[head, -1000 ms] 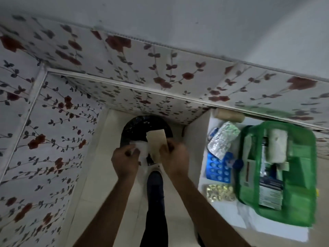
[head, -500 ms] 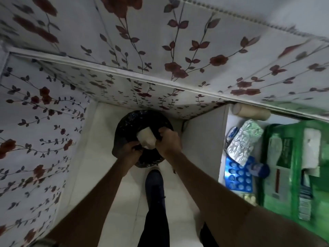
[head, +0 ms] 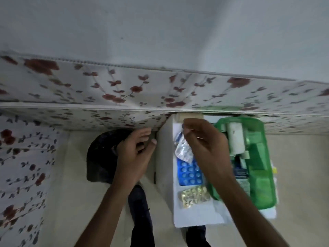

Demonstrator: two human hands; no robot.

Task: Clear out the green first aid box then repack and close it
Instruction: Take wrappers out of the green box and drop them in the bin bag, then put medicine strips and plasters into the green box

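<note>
The green first aid box [head: 265, 189] lies open on a white table [head: 194, 220] at the right. A white bandage roll [head: 235, 139] and a dark printed pack [head: 240, 173] are inside it. Left of the box lie a silver blister pack [head: 183, 150], a blue blister pack [head: 188, 173] and a gold blister pack [head: 194, 195]. A tan roll [head: 190, 115] rests at the table's far edge. My right hand [head: 204, 145] hovers over the silver pack, its fingertips near the tan roll, holding nothing. My left hand [head: 135, 154] is spread and empty above a black bin [head: 101, 157].
The bin stands on the pale floor left of the table, against a wall with a red flower pattern [head: 115, 93]. My dark trouser leg and shoe [head: 140, 202] are below the hands. The table's left side panel [head: 164, 157] separates bin and table top.
Both hands held a pale wrapper over the bin and lowered it in. Now they are empty; the right hand has moved right over the table, the left hand has lifted from the bin.
</note>
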